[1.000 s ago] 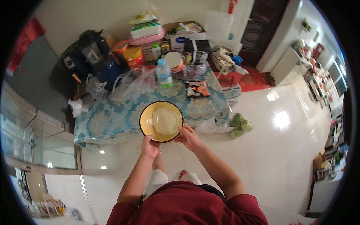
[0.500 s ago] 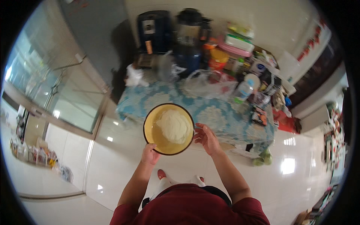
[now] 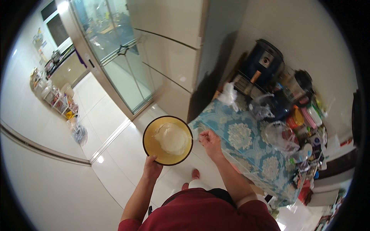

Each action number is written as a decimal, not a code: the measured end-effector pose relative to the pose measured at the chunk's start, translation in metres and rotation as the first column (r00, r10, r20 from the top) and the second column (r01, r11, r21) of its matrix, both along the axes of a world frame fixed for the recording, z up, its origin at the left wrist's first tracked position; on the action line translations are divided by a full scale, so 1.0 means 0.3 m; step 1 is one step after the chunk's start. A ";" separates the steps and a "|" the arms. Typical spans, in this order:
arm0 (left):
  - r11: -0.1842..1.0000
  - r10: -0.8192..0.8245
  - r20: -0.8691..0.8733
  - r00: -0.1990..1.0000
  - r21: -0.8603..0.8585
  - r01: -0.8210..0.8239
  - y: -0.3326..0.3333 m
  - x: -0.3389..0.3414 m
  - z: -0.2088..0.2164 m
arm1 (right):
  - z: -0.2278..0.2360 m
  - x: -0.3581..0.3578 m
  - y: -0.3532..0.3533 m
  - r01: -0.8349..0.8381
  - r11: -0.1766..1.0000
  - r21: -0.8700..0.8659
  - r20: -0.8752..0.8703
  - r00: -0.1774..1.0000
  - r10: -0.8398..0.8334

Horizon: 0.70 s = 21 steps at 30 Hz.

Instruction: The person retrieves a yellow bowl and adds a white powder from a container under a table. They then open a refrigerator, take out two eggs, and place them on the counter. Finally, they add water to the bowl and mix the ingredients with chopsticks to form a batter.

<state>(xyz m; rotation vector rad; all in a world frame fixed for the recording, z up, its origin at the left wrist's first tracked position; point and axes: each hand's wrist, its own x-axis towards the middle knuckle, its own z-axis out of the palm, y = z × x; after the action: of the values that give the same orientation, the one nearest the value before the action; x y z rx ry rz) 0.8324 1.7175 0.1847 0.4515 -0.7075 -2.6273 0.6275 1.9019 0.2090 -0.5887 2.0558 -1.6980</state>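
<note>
A round yellow bowl point(image 3: 154, 148) with a dark rim is held up in front of me, over the floor. A mound of white powder point(image 3: 171, 138), like flour, lies in it. My left hand point(image 3: 153, 166) grips the bowl's near edge, thumb over the rim and the other fingers hidden beneath. To the right of the bowl, apart from its rim, is my right hand point(image 3: 211, 144) with its fingers curled together. A pale, see-through patch shows between this hand and the bowl; whether the fingers hold anything is unclear.
On the right stands a table with a blue floral cloth point(image 3: 239, 134), crowded at the back with an air fryer point(image 3: 266, 57), a blender point(image 3: 298, 84) and plastic bags point(image 3: 281, 134). A glass sliding door point(image 3: 115, 57) opens on the left. A wire rack point(image 3: 59, 102) stands beyond.
My view has turned left, so the table now lies to the right and the doorway shows more. The right hand's fingers have curled in and moved away from the bowl's rim.
</note>
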 end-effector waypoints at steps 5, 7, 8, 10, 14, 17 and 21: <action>0.990 0.139 0.010 0.990 0.036 -0.139 -0.269 -0.035 0.001 | 0.044 -0.078 -0.353 -0.110 0.994 0.022 -0.187 0.976 0.112; 0.988 0.156 0.019 0.988 0.017 -0.156 -0.386 -0.069 0.007 | 0.045 -0.137 -0.493 -0.151 0.987 0.045 -0.181 0.971 0.157; 0.984 0.176 0.016 0.984 -0.001 -0.176 -0.443 -0.089 0.019 | 0.043 -0.172 -0.566 -0.165 0.984 0.073 -0.176 0.969 0.175; 0.978 0.206 0.020 0.978 -0.034 -0.206 -0.560 -0.118 0.056 | 0.074 -0.239 -0.733 -0.180 0.982 0.057 -0.392 0.901 0.188; 0.974 0.226 0.047 0.973 -0.019 -0.225 -0.820 -0.191 0.126 | 0.242 -0.387 -1.095 -0.190 0.981 0.030 -0.499 0.848 0.180; 0.972 0.234 0.031 0.972 0.000 -0.234 -0.987 -0.229 0.175 | 0.348 -0.509 -1.384 -0.148 0.989 0.024 -0.604 0.786 0.133; 0.984 0.177 -0.011 0.984 0.012 -0.177 -1.248 -0.259 0.163 | 0.476 -0.635 -1.721 -0.077 0.994 0.077 -0.803 0.586 0.108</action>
<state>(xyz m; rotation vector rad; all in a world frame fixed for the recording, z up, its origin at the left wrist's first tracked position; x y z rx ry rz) 0.7547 1.3431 0.2334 0.4779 -0.6193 -2.4667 0.4371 1.3855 0.3516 -1.6921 2.5413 -1.4386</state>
